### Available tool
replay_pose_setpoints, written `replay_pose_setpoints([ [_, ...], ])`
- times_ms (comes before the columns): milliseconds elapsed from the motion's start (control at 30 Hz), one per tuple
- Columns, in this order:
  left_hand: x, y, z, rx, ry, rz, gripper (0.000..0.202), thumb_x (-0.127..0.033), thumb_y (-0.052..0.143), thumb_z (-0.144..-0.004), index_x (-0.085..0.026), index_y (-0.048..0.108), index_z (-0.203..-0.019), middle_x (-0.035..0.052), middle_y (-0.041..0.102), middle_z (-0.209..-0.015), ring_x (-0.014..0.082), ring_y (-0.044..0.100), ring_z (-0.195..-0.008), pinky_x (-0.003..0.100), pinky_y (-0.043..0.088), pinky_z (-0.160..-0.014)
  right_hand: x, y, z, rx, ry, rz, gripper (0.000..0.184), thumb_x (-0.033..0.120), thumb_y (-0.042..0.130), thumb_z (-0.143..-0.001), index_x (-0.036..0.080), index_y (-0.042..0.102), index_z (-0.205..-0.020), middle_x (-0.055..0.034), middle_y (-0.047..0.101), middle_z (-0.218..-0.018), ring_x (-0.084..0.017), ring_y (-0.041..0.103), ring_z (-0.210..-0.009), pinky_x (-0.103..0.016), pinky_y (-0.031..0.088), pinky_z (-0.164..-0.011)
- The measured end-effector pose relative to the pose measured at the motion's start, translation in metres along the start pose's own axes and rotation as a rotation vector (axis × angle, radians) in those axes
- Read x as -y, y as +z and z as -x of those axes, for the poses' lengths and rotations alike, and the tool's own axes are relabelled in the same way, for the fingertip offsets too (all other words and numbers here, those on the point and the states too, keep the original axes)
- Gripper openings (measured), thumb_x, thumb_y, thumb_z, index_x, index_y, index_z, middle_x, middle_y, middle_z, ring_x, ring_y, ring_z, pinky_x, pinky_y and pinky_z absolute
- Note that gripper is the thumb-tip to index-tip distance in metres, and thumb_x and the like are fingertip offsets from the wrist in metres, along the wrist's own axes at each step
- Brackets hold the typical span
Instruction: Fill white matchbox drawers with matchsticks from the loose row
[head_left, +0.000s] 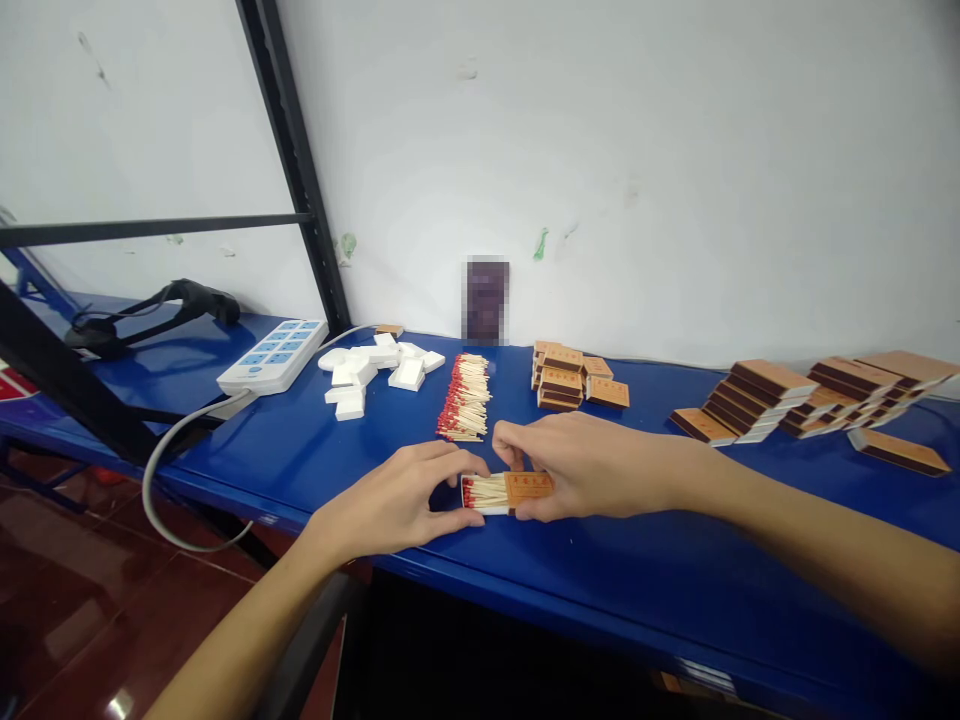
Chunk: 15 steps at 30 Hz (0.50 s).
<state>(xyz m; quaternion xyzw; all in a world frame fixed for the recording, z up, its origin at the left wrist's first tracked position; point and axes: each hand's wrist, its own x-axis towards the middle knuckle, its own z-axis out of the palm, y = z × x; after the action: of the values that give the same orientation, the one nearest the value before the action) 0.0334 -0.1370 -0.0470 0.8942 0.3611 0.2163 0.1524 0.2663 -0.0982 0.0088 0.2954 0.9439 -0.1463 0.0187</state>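
Near the front edge of the blue table, a matchbox (529, 487) is half slid open, its white tray full of red-tipped matches (486, 491). My left hand (409, 497) grips the tray's exposed left end between thumb and fingers. Around the orange sleeve at the right end, my right hand (566, 465) is closed, hiding part of it. Just beyond my hands lies a pile of loose matches (466, 397), red heads to the left. White matchbox trays (360, 368) lie heaped at the left, and orange matchbox sleeves (562, 375) are piled right of the matches.
Stacked matchboxes (757, 395) stand at the right of the blue table (637, 600). To the left are a white power strip (276, 355) with its cable, a black shelf post (300, 160) and a black strapped item (157, 312). A blurred dark upright object (486, 302) leans at the wall.
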Motion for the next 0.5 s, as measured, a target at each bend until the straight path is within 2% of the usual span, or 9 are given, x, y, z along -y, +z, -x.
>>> replay_pose_setpoints([
  [167, 0.001, 0.000, -0.002, 0.001, 0.023, 0.049, 0.030, -0.037, 0.068, -0.085, -0.023, 0.060, -0.110, 0.0024, 0.063, -0.100, 0.0188, 0.058, -0.091, 0.031, 0.044, -0.083, 0.001, 0.002, -0.002, -0.006, -0.047, -0.041, 0.026, 0.036, 0.065, -0.079, 0.022, 0.048, -0.093, 0.0009, 0.055, -0.078, -0.014, 0.048, -0.065, -0.025, 0.031, -0.056],
  [233, 0.001, 0.001, -0.002, 0.001, 0.030, 0.077, 0.032, -0.039, 0.070, -0.083, -0.023, 0.059, -0.109, 0.0009, 0.062, -0.096, 0.0178, 0.058, -0.088, 0.030, 0.044, -0.080, 0.003, 0.007, -0.005, -0.038, -0.090, -0.078, 0.024, 0.035, 0.065, -0.081, 0.021, 0.048, -0.090, 0.0011, 0.054, -0.078, -0.013, 0.047, -0.066, -0.025, 0.032, -0.056],
  [300, 0.000, 0.000, -0.002, -0.011, 0.021, 0.109, 0.031, -0.043, 0.071, -0.081, -0.022, 0.057, -0.099, -0.0007, 0.060, -0.091, 0.0162, 0.055, -0.083, 0.027, 0.043, -0.075, 0.006, 0.015, -0.010, -0.103, -0.133, -0.113, 0.023, 0.033, 0.065, -0.081, 0.020, 0.046, -0.086, 0.0012, 0.053, -0.078, -0.013, 0.046, -0.066, -0.025, 0.033, -0.057],
  [400, -0.001, 0.000, -0.003, -0.070, -0.024, 0.083, 0.046, -0.055, 0.074, -0.071, -0.020, 0.046, -0.082, -0.0015, 0.053, -0.086, 0.0152, 0.049, -0.074, 0.025, 0.039, -0.064, 0.010, 0.027, -0.016, -0.184, -0.175, -0.158, 0.024, 0.030, 0.067, -0.080, 0.019, 0.046, -0.082, 0.0007, 0.053, -0.079, -0.013, 0.046, -0.068, -0.025, 0.036, -0.061],
  [500, 0.000, 0.000, -0.004, -0.059, -0.039, 0.025, 0.059, -0.064, 0.077, -0.059, -0.020, 0.043, -0.079, -0.0033, 0.050, -0.081, 0.0146, 0.044, -0.069, 0.024, 0.034, -0.059, 0.013, 0.031, -0.016, -0.142, -0.245, -0.186, 0.019, 0.023, 0.066, -0.081, 0.018, 0.048, -0.087, -0.0015, 0.055, -0.086, -0.013, 0.048, -0.073, -0.025, 0.039, -0.065],
])
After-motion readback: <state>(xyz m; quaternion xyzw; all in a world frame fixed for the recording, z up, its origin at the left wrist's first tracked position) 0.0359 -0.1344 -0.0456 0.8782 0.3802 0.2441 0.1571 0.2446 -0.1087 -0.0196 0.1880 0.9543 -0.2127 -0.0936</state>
